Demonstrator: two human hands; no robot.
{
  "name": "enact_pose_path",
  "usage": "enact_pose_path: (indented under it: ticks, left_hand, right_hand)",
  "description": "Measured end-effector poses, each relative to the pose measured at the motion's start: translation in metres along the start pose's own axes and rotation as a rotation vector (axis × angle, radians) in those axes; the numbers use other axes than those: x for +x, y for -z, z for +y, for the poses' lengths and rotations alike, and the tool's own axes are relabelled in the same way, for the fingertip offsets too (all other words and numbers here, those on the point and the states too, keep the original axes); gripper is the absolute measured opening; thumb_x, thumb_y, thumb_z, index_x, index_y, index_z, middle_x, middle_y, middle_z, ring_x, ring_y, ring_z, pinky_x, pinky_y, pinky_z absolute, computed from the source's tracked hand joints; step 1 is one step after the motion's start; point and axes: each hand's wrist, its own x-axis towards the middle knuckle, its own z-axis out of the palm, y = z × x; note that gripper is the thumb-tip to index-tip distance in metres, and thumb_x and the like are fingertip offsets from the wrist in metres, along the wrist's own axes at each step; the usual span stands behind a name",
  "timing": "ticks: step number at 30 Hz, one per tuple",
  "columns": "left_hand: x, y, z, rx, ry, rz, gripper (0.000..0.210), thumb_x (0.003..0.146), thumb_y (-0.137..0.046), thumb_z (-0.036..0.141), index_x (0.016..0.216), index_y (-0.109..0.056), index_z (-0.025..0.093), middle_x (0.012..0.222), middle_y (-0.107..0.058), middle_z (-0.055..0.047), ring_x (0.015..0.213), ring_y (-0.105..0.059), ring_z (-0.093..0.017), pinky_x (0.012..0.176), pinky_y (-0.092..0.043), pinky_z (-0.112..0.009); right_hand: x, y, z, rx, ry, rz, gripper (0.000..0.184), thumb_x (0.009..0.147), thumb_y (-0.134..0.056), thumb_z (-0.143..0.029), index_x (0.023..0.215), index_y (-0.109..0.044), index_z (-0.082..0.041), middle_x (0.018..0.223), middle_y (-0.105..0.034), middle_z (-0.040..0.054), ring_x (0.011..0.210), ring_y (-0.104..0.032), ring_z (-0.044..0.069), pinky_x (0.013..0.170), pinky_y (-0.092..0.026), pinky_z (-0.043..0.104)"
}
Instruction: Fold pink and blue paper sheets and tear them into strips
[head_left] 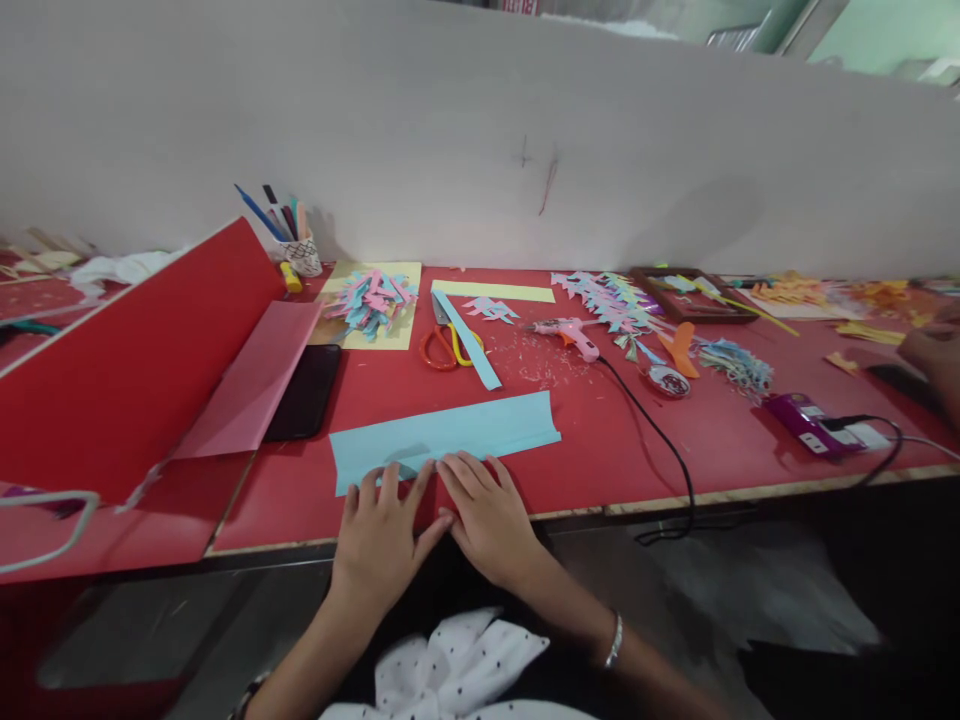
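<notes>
A light blue sheet of paper (450, 425), long and creased along its length, lies on the red table in front of me. My left hand (380, 530) rests its fingertips on the sheet's near edge, fingers spread and the thumb pointing right. Beside it, my right hand (487, 510) lies with stretched fingers on the same edge, near the middle. The two thumbs meet or nearly meet. Beyond the sheet, a narrow blue paper strip (480, 358) lies across scissors (452, 345) with red and yellow handles.
Cut paper pieces (371, 303) are heaped on a yellow sheet. A pink glue gun (568, 335) trails its black cord over the table edge. At left stand a red board (150, 370), pink paper (251, 380) and a black phone (304, 395). Another person's hand (934, 350) shows at right.
</notes>
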Motion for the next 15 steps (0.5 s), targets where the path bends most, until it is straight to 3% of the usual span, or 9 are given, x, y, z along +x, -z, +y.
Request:
enact_pose_path:
  ticks: [8, 15]
  left_hand:
    - [0.000, 0.006, 0.001, -0.023, -0.008, -0.120, 0.052, 0.075, -0.050, 0.047, 0.123, -0.043, 0.029, 0.108, -0.052, -0.011, 0.098, -0.045, -0.029, 0.082, -0.039, -0.043]
    - [-0.001, 0.004, 0.001, -0.011, -0.013, -0.111, 0.051, 0.077, -0.048, 0.043, 0.125, -0.040, 0.028, 0.111, -0.051, -0.012, 0.097, -0.045, -0.029, 0.080, -0.040, -0.043]
  right_hand:
    - [0.002, 0.008, 0.006, -0.002, -0.120, 0.025, 0.033, 0.086, -0.037, -0.030, 0.115, -0.050, -0.021, 0.111, -0.054, 0.0069, 0.100, -0.045, 0.021, 0.082, -0.033, 0.037]
    - [-0.016, 0.016, 0.044, -0.101, -0.257, 0.161, 0.033, 0.085, -0.036, -0.030, 0.108, -0.056, -0.020, 0.105, -0.058, 0.0088, 0.097, -0.047, 0.022, 0.082, -0.033, 0.036]
